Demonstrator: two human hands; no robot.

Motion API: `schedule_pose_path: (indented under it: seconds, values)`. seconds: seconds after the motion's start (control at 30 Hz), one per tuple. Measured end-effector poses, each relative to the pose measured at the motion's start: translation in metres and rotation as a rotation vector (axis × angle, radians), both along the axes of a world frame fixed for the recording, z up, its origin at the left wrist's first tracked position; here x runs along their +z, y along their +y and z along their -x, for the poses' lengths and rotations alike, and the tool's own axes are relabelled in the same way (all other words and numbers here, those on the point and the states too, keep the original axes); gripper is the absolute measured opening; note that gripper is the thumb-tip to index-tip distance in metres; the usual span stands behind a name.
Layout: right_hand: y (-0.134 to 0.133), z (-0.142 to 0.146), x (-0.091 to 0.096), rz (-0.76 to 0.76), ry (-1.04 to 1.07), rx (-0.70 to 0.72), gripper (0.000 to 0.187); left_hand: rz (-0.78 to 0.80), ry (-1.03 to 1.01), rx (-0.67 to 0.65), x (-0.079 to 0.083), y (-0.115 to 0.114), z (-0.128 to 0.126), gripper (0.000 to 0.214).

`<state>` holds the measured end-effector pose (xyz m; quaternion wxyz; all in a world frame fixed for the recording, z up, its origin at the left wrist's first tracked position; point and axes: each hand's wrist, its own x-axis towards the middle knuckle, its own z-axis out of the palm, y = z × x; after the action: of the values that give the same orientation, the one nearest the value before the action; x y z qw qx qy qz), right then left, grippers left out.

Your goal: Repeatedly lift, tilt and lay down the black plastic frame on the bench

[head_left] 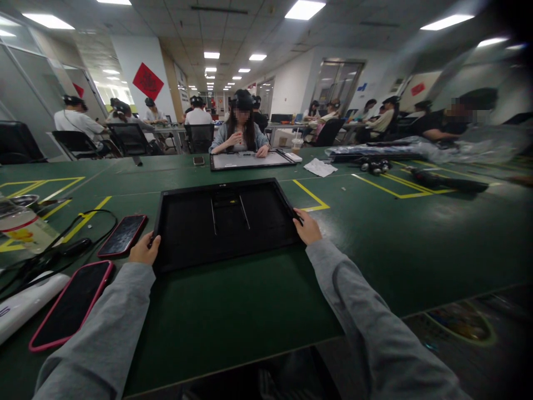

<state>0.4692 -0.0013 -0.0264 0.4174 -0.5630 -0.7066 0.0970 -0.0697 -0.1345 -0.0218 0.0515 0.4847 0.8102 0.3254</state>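
Observation:
A flat black panel (225,222), like the back of a monitor, lies on the green table (375,233) straight ahead of me. My left hand (144,251) grips its near left edge with curled fingers. At the near right edge my right hand (307,226) is closed on the frame, fingers over the rim. Both arms wear grey sleeves.
Two phones with pink cases (123,235) (70,303) lie left of the panel, beside black cables (62,244), a white device (25,303) and a clear container (20,228). Across the table a person sits at a white panel (250,160). Yellow tape lines (312,197), papers (320,166) and tools lie to the right.

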Motion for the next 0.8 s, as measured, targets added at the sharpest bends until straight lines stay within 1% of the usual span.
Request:
schedule_pose_path:
  seconds: [0.13, 0.33, 0.57, 0.8]
  values:
    - [0.000, 0.001, 0.000, -0.021, -0.009, 0.001, 0.045, -0.046, -0.043, 0.004, -0.003, 0.001, 0.003, 0.057]
    - [0.001, 0.001, 0.000, -0.021, 0.023, 0.016, 0.044, -0.082, -0.140, -0.019, -0.011, 0.003, 0.011, 0.065]
    - [0.002, 0.001, -0.002, -0.006, 0.049, 0.028, 0.044, -0.058, -0.185, -0.023, -0.014, 0.008, 0.015, 0.063]
    - [0.001, 0.002, -0.003, 0.008, 0.023, 0.015, 0.044, -0.058, -0.168, -0.019, -0.019, 0.008, 0.018, 0.062]
